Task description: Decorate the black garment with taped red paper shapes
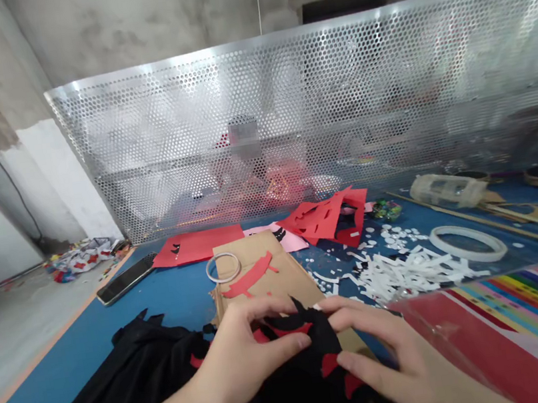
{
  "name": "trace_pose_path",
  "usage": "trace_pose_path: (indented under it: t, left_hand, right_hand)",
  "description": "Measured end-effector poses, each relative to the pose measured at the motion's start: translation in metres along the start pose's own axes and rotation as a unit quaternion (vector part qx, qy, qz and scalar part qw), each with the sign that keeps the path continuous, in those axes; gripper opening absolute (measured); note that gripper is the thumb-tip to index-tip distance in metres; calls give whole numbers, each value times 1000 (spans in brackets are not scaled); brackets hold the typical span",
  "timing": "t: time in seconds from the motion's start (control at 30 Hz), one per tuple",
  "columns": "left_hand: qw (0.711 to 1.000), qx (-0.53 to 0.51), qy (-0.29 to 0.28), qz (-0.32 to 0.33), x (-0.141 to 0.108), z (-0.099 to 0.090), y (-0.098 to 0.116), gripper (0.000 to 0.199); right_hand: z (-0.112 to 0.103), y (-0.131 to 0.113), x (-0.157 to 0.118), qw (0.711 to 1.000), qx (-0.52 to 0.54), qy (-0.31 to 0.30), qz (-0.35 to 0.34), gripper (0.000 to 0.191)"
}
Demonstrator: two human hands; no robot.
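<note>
Black fabric [159, 379] with red patches lies bunched toward me, and both hands work at its upper edge. My left hand [242, 360] pinches the cloth between thumb and fingers, beside a red piece [293, 330]. On the other side, my right hand [376, 347] has thumb and fingers closed on the same fabric, near small red pointed patches [330, 364]. Just beyond the hands lies a cardboard piece [280, 274], carrying a red cut-out strip [250, 276] and a roll of tape [223, 267].
A phone [126, 280] and red sheets [194, 245] lie on the blue table [81, 334]. White paper strips [405, 272], a white ring [468, 244] and a plastic packet of coloured sheets [529, 317] are at right. A perforated metal panel [152, 131] stands behind, a person partly visible through it.
</note>
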State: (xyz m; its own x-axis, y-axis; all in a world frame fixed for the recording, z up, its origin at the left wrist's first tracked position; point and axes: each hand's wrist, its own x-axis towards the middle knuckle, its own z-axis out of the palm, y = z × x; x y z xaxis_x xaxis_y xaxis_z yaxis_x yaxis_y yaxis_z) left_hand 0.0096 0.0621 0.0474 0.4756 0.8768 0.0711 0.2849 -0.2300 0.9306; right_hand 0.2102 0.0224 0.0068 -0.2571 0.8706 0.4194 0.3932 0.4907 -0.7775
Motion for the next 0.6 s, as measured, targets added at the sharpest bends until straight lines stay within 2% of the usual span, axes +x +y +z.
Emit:
trace_pose_path:
  t: [0.1,0.17,0.33,0.6]
  left_hand:
    - [999,41,21,-17,-8,5,-1,27]
    - [998,51,28,-30,-12,7,-1,33]
    - [993,105,33,-45,-16,12,-5,35]
    - [986,148,14,-68,-18,11,-5,40]
  right_hand:
    - [6,4,-2,998,49,4,49,26]
    - [10,2,-2,994,65,4,88,25]
    - [17,-11,1,993,93,-17,70,8]
    - [17,-13,-1,981,131,-33,141,23]
